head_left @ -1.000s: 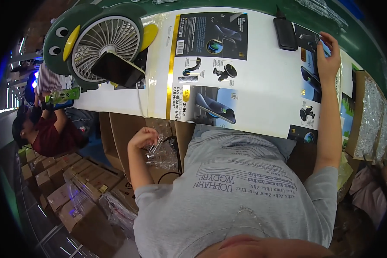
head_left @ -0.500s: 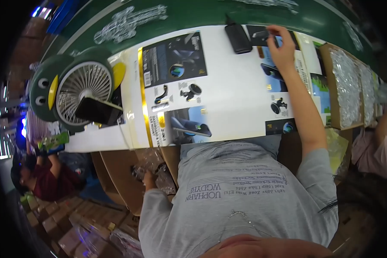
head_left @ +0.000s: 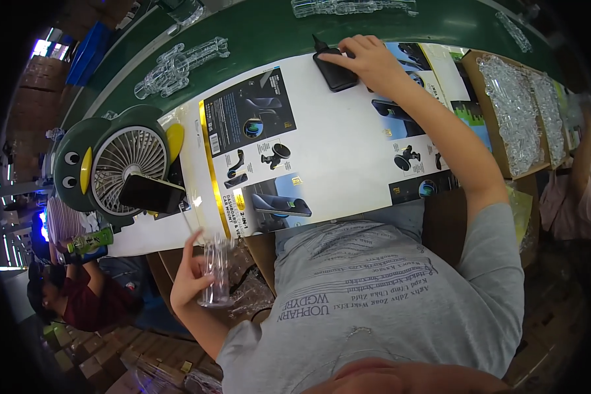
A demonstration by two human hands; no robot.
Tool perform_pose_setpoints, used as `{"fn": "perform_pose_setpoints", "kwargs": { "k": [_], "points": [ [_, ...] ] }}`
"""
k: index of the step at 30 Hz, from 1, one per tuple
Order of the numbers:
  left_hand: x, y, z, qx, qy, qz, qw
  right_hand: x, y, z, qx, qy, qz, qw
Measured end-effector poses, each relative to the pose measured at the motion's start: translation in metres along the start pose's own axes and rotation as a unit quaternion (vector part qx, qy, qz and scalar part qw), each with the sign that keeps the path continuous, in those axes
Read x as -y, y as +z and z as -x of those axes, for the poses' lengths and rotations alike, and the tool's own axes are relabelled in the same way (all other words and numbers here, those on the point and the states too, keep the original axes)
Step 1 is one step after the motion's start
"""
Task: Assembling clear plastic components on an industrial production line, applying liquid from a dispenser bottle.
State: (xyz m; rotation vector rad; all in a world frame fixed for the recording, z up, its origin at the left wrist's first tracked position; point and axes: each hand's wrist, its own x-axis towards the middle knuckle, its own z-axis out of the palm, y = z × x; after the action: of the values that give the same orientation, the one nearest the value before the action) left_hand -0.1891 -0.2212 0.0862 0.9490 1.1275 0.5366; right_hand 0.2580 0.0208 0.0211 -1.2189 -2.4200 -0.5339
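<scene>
My left hand (head_left: 192,276) is closed around a clear plastic cylinder-shaped part (head_left: 217,272), held upright just off the table's near edge, above an open carton. At the far side of the table, my right hand (head_left: 373,64) has its fingers over the top of a black squeeze bottle (head_left: 339,75) with a pointed nozzle. The bottle lies on a white printed cardboard sheet (head_left: 338,144). My right palm hides part of the printed pictures beneath it.
A green penguin-shaped fan (head_left: 128,164) stands at the left, with a dark phone (head_left: 150,194) leaning against it. Clear plastic assemblies (head_left: 180,65) lie on the green surface (head_left: 262,33). A carton of clear parts (head_left: 512,111) sits at right. Other people work on both sides.
My left hand has risen out of the carton with the clear plastic part. My right hand has moved left onto the black bottle. The whole view has shifted slightly.
</scene>
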Motion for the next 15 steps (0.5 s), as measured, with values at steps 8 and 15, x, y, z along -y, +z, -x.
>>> {"fn": "perform_pose_setpoints", "kwargs": {
  "k": [8,15],
  "points": [
    [-0.042,0.055,-0.085,-0.120,0.053,-0.234,0.963,0.000,-0.008,-0.017,0.082,-0.195,0.070,0.975],
    [-0.048,0.066,-0.117,-0.112,0.066,-0.196,0.972,0.032,-0.030,-0.008,-0.198,0.209,-0.444,0.849]
  ]
}}
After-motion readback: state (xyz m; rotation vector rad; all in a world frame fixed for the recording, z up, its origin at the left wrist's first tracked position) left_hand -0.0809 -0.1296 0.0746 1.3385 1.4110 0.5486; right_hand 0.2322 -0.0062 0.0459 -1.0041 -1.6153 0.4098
